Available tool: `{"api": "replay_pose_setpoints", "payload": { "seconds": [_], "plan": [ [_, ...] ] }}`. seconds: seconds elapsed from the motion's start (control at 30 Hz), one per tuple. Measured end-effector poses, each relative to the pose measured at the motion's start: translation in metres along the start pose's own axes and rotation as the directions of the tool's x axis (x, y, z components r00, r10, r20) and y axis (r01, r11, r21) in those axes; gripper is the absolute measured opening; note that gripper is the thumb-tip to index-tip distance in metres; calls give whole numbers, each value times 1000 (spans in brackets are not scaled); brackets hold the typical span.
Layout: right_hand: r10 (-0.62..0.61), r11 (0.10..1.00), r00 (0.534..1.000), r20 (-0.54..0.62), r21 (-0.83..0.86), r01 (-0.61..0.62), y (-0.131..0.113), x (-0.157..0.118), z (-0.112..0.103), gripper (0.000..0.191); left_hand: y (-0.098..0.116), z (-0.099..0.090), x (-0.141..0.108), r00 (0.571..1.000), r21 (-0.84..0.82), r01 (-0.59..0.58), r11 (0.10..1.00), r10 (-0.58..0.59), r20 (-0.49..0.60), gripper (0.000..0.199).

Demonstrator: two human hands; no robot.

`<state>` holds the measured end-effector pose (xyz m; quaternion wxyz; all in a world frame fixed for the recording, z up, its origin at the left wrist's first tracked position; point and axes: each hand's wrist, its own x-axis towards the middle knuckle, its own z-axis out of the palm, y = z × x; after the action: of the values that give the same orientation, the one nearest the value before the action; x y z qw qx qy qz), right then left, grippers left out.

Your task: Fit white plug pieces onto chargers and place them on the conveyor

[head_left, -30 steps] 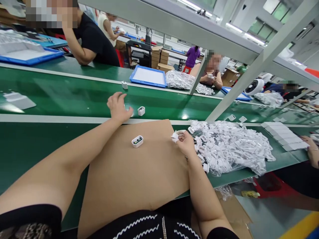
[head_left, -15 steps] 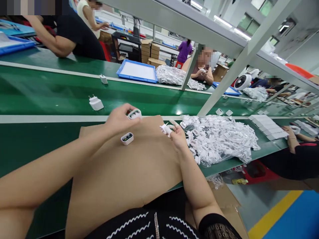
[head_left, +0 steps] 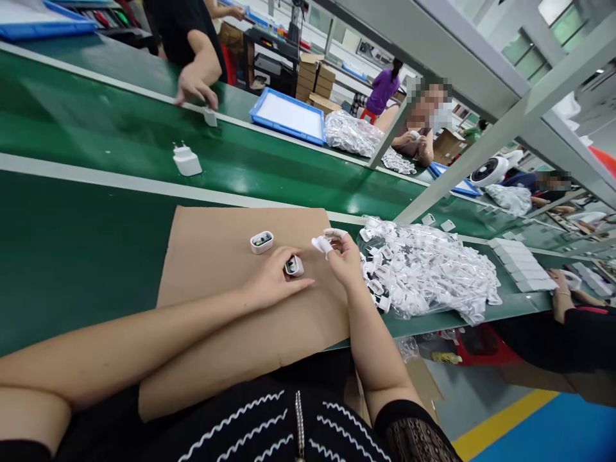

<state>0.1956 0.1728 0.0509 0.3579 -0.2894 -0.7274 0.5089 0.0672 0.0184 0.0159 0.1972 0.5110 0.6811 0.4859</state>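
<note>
Left hand [head_left: 273, 277] grasps a white housing [head_left: 297, 265], right hand [head_left: 345, 258] pinches a small white piece [head_left: 321, 244]

The left hand curls around the white housing, fingers on its far side and thumb on the near side, its open end turned towards the palm. It is above or on the brown cardboard [head_left: 212, 256]; which of the two, I cannot tell. The right hand, just beyond it to the right, grips the small white piece between thumb and fingers; the exact shape is too small to tell.

A second housing [head_left: 262, 242] stands on the cardboard near the left hand's fingers, opening upward, with small parts inside. The cardboard lies on the green desk [head_left: 72, 256]. Close beside the right hand, a heap of white parts [head_left: 433, 273] spreads over the desk, partly under clear plastic.

Beyond a pale strip, a white plug [head_left: 187, 160] lies on the green belt [head_left: 269, 183], pins pointing away. Farther off, a co-worker's hand [head_left: 198, 82] touches another white piece [head_left: 210, 117] near a blue-rimmed tray [head_left: 289, 118].
</note>
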Motion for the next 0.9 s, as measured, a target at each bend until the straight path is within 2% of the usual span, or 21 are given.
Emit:
{"api": "replay_pose_setpoints", "payload": {
  "seconds": [0.07, 0.13, 0.2, 0.3, 0.37, 0.5, 0.67, 0.9],
  "plan": [
    [-57, 994, 997, 42, -91, 61, -1, -5, -1, 31, -6, -1, -1, 997, -46, -79, 996, 78, -15, 55],
    [-101, 984, 992, 76, -137, 110, -5, -10, -1, 30, -12, -3, 1, 993, -47, -116, 992, 115, -26, 45],
    [-129, 975, 986, 109, -167, 146, -10, -15, 0, 28, -15, -6, 7, 995, -9, -92, 996, 92, -23, 36],
    [-170, 957, 973, 159, -208, 201, -16, -18, 2, 25, -16, -11, 14, 999, 23, -42, 999, 42, -31, 40],
    [-214, 936, 958, 192, -240, 257, -16, -19, 3, 26, -16, -12, 16, 999, -19, -35, 999, 34, -21, 42],
    [-308, 876, 909, 279, -289, 385, -15, -20, 4, 30, -16, -12, 14, 1000, -112, 2, 994, 0, 16, 33],
    [-300, 815, 853, 426, -351, 462, -11, -21, 7, 33, -16, -13, 14, 999, -137, 35, 990, -32, 24, 31],
    [-320, 692, 799, 509, -451, 564, -9, -21, 6, 47, -17, -13, 16, 999, -134, 44, 990, -40, 30, 29]
  ]
}}
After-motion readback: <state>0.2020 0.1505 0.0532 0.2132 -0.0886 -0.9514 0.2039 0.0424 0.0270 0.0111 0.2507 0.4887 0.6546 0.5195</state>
